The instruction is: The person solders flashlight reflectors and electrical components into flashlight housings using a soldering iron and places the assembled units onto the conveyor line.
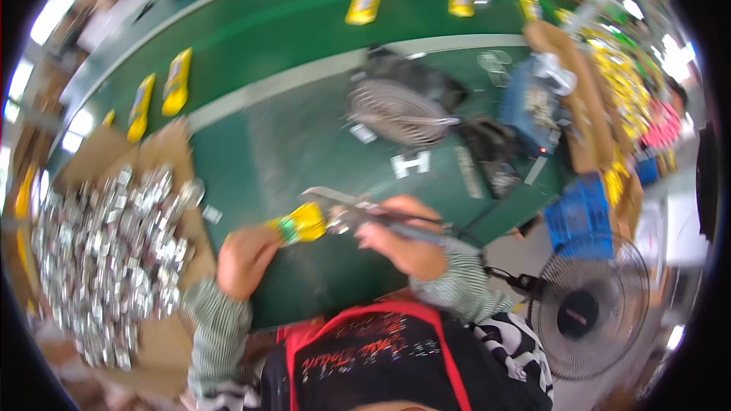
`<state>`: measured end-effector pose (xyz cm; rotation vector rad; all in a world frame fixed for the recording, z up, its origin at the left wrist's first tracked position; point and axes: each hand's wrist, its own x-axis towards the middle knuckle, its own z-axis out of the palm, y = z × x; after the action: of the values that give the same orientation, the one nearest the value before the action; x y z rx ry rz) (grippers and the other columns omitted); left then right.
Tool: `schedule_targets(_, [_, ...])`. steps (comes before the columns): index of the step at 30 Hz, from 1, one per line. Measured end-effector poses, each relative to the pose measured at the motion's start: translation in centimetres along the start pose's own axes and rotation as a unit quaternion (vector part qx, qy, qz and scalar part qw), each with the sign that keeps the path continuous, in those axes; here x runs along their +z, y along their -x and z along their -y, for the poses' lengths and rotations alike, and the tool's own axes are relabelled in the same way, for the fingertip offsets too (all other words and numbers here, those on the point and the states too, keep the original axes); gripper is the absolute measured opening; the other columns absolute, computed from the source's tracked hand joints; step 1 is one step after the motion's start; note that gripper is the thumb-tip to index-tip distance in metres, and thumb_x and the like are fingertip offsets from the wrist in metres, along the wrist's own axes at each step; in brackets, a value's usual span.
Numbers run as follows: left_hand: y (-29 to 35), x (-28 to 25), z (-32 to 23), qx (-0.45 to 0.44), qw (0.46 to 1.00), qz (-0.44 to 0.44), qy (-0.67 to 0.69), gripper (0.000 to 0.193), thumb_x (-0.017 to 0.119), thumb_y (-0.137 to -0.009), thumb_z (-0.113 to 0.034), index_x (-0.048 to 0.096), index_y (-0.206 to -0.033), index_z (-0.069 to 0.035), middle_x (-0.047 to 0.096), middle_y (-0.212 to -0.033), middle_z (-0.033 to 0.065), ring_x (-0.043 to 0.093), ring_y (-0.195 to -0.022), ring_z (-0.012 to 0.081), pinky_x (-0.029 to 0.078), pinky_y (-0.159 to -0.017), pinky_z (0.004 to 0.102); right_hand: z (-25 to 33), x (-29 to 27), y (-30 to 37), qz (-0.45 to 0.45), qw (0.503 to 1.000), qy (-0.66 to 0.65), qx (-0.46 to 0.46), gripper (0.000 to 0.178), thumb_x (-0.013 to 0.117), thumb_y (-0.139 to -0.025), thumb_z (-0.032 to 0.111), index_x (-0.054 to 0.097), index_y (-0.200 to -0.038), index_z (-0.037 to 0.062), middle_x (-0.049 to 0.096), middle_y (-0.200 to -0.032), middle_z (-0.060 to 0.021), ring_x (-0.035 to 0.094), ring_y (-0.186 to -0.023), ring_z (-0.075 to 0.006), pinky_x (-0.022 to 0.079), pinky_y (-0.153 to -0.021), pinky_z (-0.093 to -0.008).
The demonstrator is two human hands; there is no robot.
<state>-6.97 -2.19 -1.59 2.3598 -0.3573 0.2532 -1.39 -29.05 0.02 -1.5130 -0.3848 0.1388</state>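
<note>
My left hand point(245, 260) is closed round the near end of a small yellow packet point(308, 222) with a green patch, low over the green work table point(304, 289). My right hand point(407, 242) is closed round a metal hand tool point(411, 230) with long grey handles. A thin curved piece of this tool reaches left over the packet's right end. Blur hides the exact kind of tool. Small shiny metal bits point(336, 221) show between the packet and my right fingers; I cannot tell whether they belong to the tool.
Left, a cardboard box point(199, 236) holds many silvery pieces point(114, 259). Yellow packets point(177, 82) lie along a green conveyor belt point(266, 38). Beyond my hands sit a coil of grey strips point(400, 113) and a blue bin point(525, 103). A fan point(586, 308) stands right.
</note>
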Motion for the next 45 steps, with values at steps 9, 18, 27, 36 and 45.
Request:
schedule_targets(9, [-0.1, 0.6, -0.6, -0.163, 0.986, -0.009, 0.034, 0.007, 0.066, -0.076, -0.004, 0.063, -0.081, -0.001, 0.061, -0.074, 0.0092, 0.056, -0.064, 0.0229, 0.045, -0.058, 0.0333, 0.9, 0.4, -0.5, 0.004, 0.994, -0.057, 0.098, 0.019, 0.063, -0.081, -0.002, 0.052, -0.096, -0.0068, 0.066, -0.079, -0.0152, 0.065, -0.068, -0.0156, 0.054, -0.061, -0.0269])
schedule_targets(18, [-0.3, 1.0, -1.6, -0.114, 0.992, -0.014, -0.053, 0.006, 0.065, -0.076, -0.005, 0.062, -0.079, -0.002, 0.058, -0.083, 0.0102, 0.056, -0.080, 0.0286, 0.045, -0.069, 0.0367, 0.5, 0.6, -0.3, 0.074, 0.986, -0.055, 0.140, 0.017, 0.063, -0.081, -0.001, 0.054, -0.095, -0.0062, 0.067, -0.078, -0.0133, 0.065, -0.067, -0.0141, 0.053, -0.060, -0.0255])
schedule_targets(27, [-0.5, 0.7, -1.3, -0.123, 0.990, 0.006, -0.071, 0.008, 0.066, -0.073, -0.003, 0.059, -0.075, -0.001, 0.057, -0.090, 0.0111, 0.057, -0.084, 0.0303, 0.046, -0.073, 0.0378, -1.1, 1.6, -0.4, 0.104, 0.985, -0.031, 0.137, 0.016, 0.064, -0.079, 0.000, 0.057, -0.092, -0.0054, 0.066, -0.076, -0.0101, 0.065, -0.065, -0.0120, 0.052, -0.059, -0.0236])
schedule_targets(36, [-0.8, 0.3, -1.0, -0.116, 0.991, 0.030, -0.062, 0.007, 0.065, -0.073, -0.004, 0.059, -0.075, -0.001, 0.057, -0.090, 0.0108, 0.057, -0.083, 0.0303, 0.046, -0.072, 0.0382, -1.2, 2.2, -0.7, 0.114, 0.980, -0.033, 0.160, 0.015, 0.065, -0.079, 0.002, 0.057, -0.090, -0.0049, 0.065, -0.074, -0.0078, 0.064, -0.065, -0.0107, 0.051, -0.059, -0.0228])
schedule_targets(45, [-0.9, 0.3, -1.0, -0.113, 0.991, 0.039, -0.059, 0.007, 0.065, -0.073, -0.005, 0.059, -0.075, -0.001, 0.057, -0.088, 0.0105, 0.056, -0.082, 0.0303, 0.047, -0.072, 0.0389, -1.6, 1.8, -0.9, 0.157, 0.978, 0.004, 0.136, 0.016, 0.062, -0.080, 0.002, 0.052, -0.092, -0.0050, 0.065, -0.076, -0.0139, 0.064, -0.065, -0.0155, 0.053, -0.058, -0.0267])
